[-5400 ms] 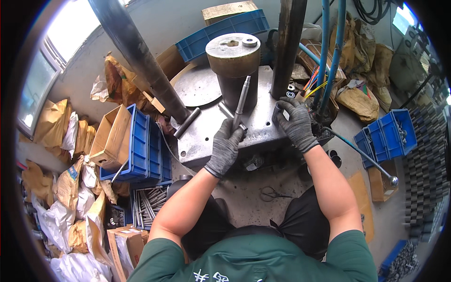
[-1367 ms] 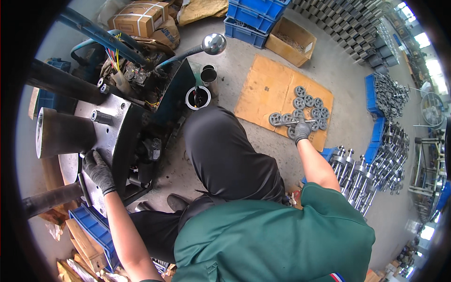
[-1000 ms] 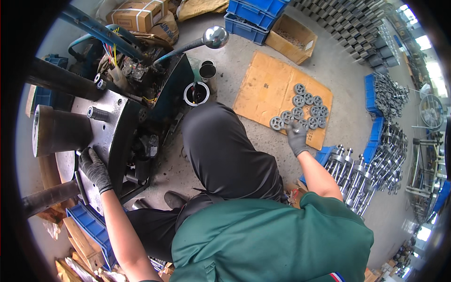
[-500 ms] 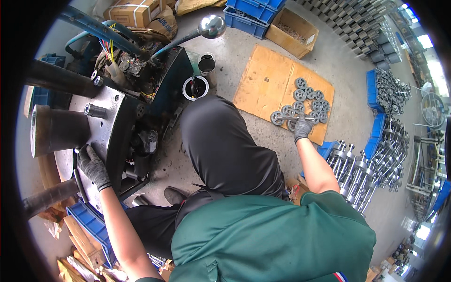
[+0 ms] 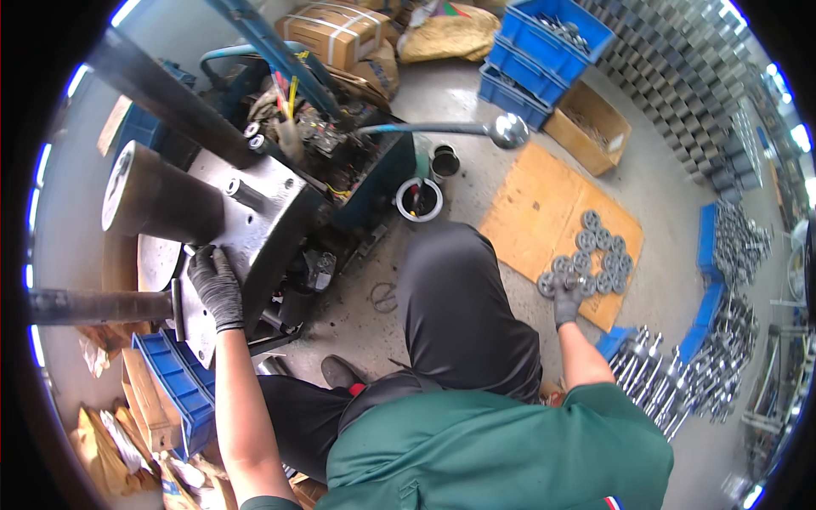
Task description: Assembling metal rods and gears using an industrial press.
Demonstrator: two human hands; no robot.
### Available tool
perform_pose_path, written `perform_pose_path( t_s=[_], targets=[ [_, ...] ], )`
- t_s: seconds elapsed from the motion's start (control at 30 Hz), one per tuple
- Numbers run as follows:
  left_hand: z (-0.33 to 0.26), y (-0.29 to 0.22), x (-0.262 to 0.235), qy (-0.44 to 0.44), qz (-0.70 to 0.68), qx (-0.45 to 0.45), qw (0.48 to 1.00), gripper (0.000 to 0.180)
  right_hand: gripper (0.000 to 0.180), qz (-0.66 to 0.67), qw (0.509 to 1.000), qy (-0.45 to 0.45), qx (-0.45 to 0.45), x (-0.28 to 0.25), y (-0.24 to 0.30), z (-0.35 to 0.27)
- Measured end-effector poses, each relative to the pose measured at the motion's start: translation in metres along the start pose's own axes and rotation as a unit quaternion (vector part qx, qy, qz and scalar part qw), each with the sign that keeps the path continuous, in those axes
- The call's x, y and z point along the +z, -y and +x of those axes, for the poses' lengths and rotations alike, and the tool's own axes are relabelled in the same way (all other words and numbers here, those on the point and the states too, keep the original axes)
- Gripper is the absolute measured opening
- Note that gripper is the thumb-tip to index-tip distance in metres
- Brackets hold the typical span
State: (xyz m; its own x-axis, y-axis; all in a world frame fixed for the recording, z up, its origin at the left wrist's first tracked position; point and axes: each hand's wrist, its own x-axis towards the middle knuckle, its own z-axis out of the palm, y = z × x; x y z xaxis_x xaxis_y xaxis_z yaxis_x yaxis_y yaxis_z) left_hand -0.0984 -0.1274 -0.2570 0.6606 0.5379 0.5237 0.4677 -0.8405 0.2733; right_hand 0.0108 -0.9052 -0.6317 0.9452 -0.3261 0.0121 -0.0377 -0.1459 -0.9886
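Observation:
My left hand (image 5: 218,287), in a dark grey glove, rests on the machine's steel plate (image 5: 270,212) below a thick dark cylinder (image 5: 161,197). Its fingers curl around a thin metal rod, whose light tip (image 5: 189,250) shows past them. Over at the right, my gloved right hand (image 5: 568,304) closes on a metal shaft (image 5: 572,279) above several grey spoked wheels (image 5: 605,259). The shaft points nearly end-on, and the fingers hide much of it. The wheels lie flat on a cardboard sheet (image 5: 529,197) on the floor.
A ball-ended lever (image 5: 508,131) juts from the machine. Beside it stand a white-rimmed bucket (image 5: 420,201), stacked blue crates (image 5: 544,53) and a cardboard box (image 5: 586,127). Many metal shafts (image 5: 650,365) lie at the right. A blue crate (image 5: 174,382) stands at lower left.
My view has turned, shifting the scene rightward and down. In my right hand, the shaft has swung from lying level across the wheels to nearly end-on. My left hand stays by the cylinder.

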Motion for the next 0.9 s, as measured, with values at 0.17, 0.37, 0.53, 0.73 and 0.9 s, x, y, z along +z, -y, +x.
perform_pose_path(
  t_s=[0.17,0.37,0.53,0.73,0.9],
  targets=[
    [0.004,-0.019,-0.009,-0.001,0.001,-0.009,1.000,0.023,0.069,-0.415,0.896,-0.109,0.117,0.039,-0.040,0.007],
    [0.000,-0.004,-0.016,-0.016,0.039,-0.002,0.999,0.021,0.081,-0.473,0.834,-0.209,0.193,0.108,0.035,0.004],
    [0.004,-0.020,-0.016,-0.021,-0.001,-0.004,1.000,0.017,0.073,-0.634,0.723,-0.171,0.216,0.076,0.005,0.017],
    [-0.002,-0.019,-0.025,-0.042,-0.023,-0.031,0.998,0.020,0.061,-0.377,0.835,-0.103,0.386,-0.015,-0.026,0.049],
    [0.002,-0.018,-0.034,-0.019,0.015,-0.022,0.999,0.019,0.053,-0.107,0.817,-0.001,0.567,0.042,-0.024,0.081]
  ],
)
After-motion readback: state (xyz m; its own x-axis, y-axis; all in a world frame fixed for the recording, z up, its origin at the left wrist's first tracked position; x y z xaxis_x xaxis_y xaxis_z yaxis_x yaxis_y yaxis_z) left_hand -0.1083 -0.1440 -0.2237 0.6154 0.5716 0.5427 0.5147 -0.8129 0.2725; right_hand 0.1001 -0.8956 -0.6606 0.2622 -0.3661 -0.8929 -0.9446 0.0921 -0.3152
